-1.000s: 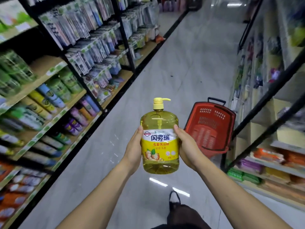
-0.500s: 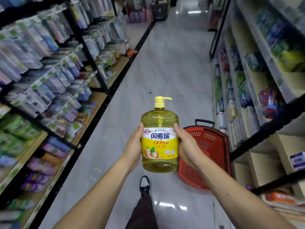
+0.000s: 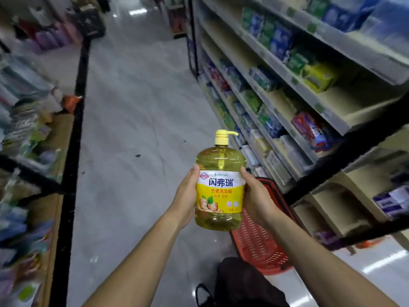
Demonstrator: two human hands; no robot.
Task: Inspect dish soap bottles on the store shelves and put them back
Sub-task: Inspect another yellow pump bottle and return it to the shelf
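A big yellow dish soap bottle [image 3: 220, 191] with a yellow pump top and a white-and-yellow label stands upright in front of me, label facing me. My left hand [image 3: 187, 196] presses on its left side and my right hand [image 3: 256, 198] on its right side, so both hold it above the aisle floor. The backs of the fingers behind the bottle are hidden.
A red shopping basket [image 3: 259, 244] sits on the floor just right of the bottle, under my right forearm. Shelves of packaged goods [image 3: 276, 89] run along the right, blurred shelves [image 3: 28, 134] along the left. Grey aisle floor [image 3: 132, 129] stretches ahead. My leg and shoe [image 3: 241, 284] show below.
The view has swung rightward along the aisle: the right shelves loom larger and the basket has slid under my right arm. The bottle stays held between both hands, unchanged in pose.
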